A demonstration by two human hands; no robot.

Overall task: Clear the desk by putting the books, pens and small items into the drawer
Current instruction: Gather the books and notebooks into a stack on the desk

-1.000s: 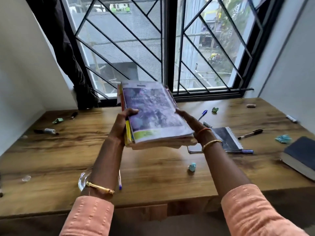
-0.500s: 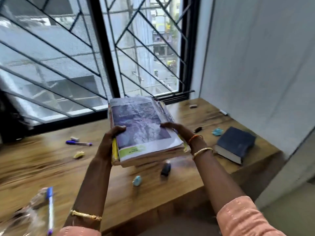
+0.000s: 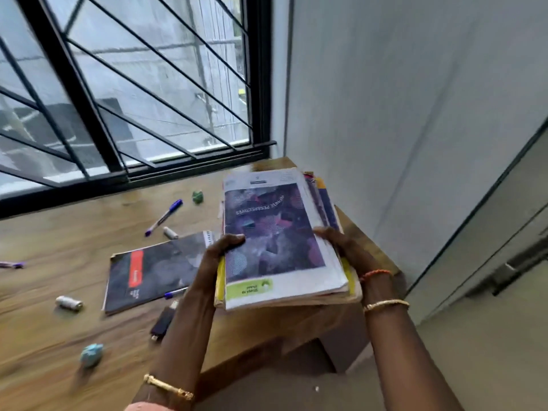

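A stack of books (image 3: 275, 235), its top cover purple with a green label, hangs above the right end of the wooden desk (image 3: 53, 315). My left hand (image 3: 221, 250) grips the stack's left edge, thumb on the cover. My right hand (image 3: 341, 247) grips its right edge. On the desk lie a dark spiral notebook (image 3: 154, 268), a blue pen (image 3: 164, 216), a pen (image 3: 175, 292) partly under the notebook, a black lighter-like item (image 3: 163, 320) and small scraps. No drawer is in view.
A barred window (image 3: 127, 93) runs behind the desk. A grey wall (image 3: 400, 114) closes the right side, with a door and its latch (image 3: 516, 265) further right. Two small white cylinders (image 3: 68, 302), (image 3: 170, 232), a blue crumpled scrap (image 3: 92, 354) and a green scrap (image 3: 197, 197) lie on the desk.
The view has swung right. Both hands have carried the stack toward the desk's right end, near the wall. The dark blue book at the right is now out of sight.
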